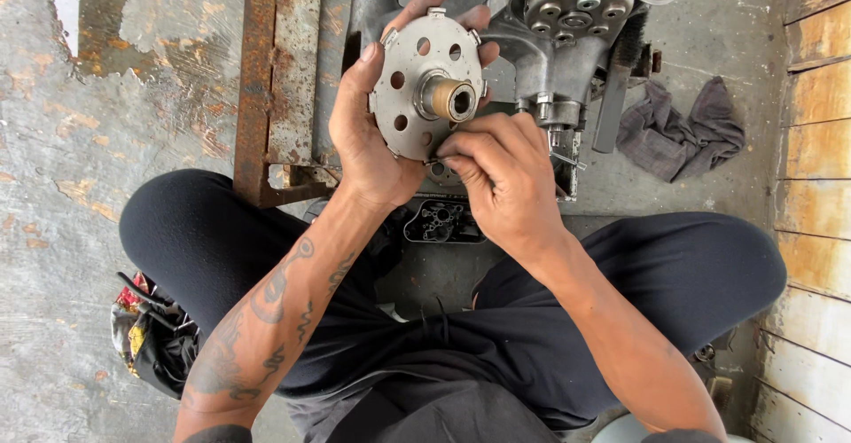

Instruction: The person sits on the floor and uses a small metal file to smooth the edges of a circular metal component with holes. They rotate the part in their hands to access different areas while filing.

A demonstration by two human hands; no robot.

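Observation:
My left hand (368, 137) grips a round grey metal disc (417, 97) with several holes, held upright at chest height. A brass-coloured bush (450, 99) sticks out of the disc's centre. My right hand (501, 172) has its fingertips pinched at the disc's lower edge, touching it; whatever small part is between them is hidden. Both hands hover above my crossed legs in black trousers.
A grey engine casing (567, 26) lies on the concrete floor just behind the hands. A rusty steel frame (266, 79) runs along the left. A dark rag (683, 128) lies at the right, a small black cover (441, 221) below the hands, wooden planks (820, 141) at far right.

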